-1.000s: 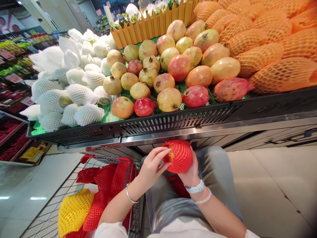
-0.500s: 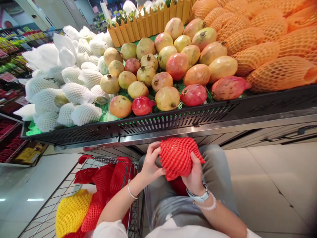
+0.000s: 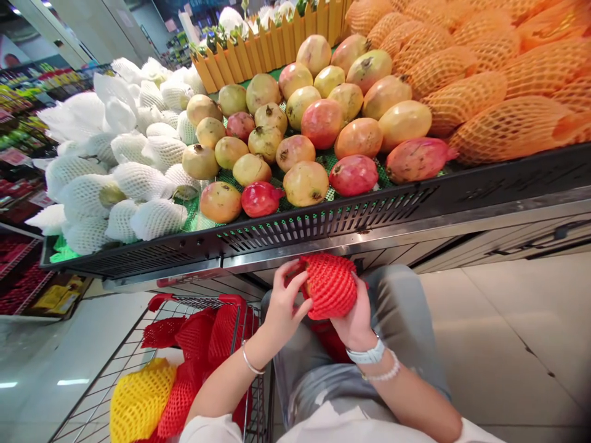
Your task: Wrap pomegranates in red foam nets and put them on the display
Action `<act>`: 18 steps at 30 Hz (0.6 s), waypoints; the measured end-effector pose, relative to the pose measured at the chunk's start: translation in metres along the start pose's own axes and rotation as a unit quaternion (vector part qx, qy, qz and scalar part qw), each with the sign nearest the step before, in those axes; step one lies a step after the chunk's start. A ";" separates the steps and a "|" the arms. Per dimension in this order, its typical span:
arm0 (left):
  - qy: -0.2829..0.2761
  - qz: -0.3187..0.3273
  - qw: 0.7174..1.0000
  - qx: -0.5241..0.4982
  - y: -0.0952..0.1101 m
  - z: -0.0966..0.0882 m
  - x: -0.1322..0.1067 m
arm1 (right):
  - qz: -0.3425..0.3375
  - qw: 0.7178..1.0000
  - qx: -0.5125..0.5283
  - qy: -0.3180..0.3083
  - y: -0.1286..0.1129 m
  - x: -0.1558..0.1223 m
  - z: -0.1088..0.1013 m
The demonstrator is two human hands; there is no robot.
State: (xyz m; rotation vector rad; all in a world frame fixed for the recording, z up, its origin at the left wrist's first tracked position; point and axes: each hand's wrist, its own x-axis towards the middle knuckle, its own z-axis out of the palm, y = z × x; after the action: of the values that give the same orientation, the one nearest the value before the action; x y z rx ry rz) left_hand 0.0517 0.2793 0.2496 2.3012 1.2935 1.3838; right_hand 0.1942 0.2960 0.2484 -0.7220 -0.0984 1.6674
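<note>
Both hands clenched on a red foam-netted fruit (image 3: 330,286), held over grey trousers (image 3: 406,326).
Left hand (image 3: 286,295) grips its side, right hand (image 3: 355,314) cups beneath; net hides fruit kind. Shopping cart (image 3: 161,302) at left, pomegranates (image 3: 353,175) on display bin (image 3: 323,224) ahead; far shelf signs (image 3: 13,157) unreadable.

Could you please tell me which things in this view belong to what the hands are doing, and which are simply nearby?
Part of the work:
left hand
right hand
red foam net

Simply nearby:
shopping cart
yellow net
pomegranates
white-netted fruit
orange-netted fruit
</note>
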 end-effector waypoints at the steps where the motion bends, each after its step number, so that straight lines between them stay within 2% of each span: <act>1: 0.003 0.018 1.000 0.017 0.003 0.001 0.001 | -0.008 1.000 0.008 0.014 0.003 0.000 -0.001; 5: -0.036 0.044 0.998 -0.011 0.006 0.004 0.005 | -0.061 0.997 -0.004 0.035 0.004 -0.006 -0.003; 9: 0.043 0.078 0.994 -0.066 -0.002 0.004 0.007 | -0.053 0.998 -0.034 0.017 -0.004 -0.013 -0.001; 11: 0.046 0.103 0.988 -0.103 -0.006 0.003 0.005 | -0.061 0.998 -0.032 0.007 -0.009 -0.015 0.002; 14: 0.020 0.086 0.983 -0.162 -0.011 0.001 0.000 | -0.089 0.995 -0.030 -0.026 -0.016 -0.015 0.006; 18: -0.021 0.048 0.969 -0.242 -0.020 0.001 -0.004 | -0.107 0.987 -0.031 -0.112 -0.018 -0.012 0.006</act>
State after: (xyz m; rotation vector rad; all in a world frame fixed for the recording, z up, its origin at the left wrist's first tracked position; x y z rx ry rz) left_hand 0.0399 0.2888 0.2362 2.0589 0.7293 1.4717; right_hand 0.2073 0.2913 0.2657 -0.5465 -0.3756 1.5380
